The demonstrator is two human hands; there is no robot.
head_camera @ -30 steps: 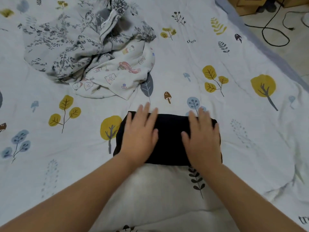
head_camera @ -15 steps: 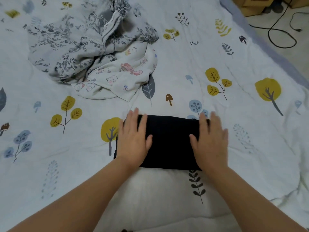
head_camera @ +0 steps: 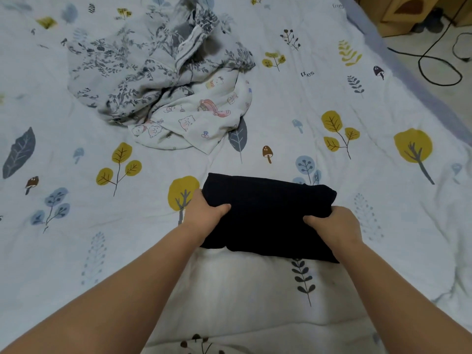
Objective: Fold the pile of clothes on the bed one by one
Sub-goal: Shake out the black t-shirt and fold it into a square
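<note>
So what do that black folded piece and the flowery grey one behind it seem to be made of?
The black folded garment looks like a soft, matte knit, perhaps cotton jersey: no sheen, rounded bulging folds under both hands' grip. The grey floral garment looks thinner, a light woven print that crumples into many fine creases. The fibre can't be told.

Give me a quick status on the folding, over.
Both hands, left hand and right hand, grip the folded black garment at its ends. Unfolded pile waits beyond it on the bed. Nothing in the way.
</note>
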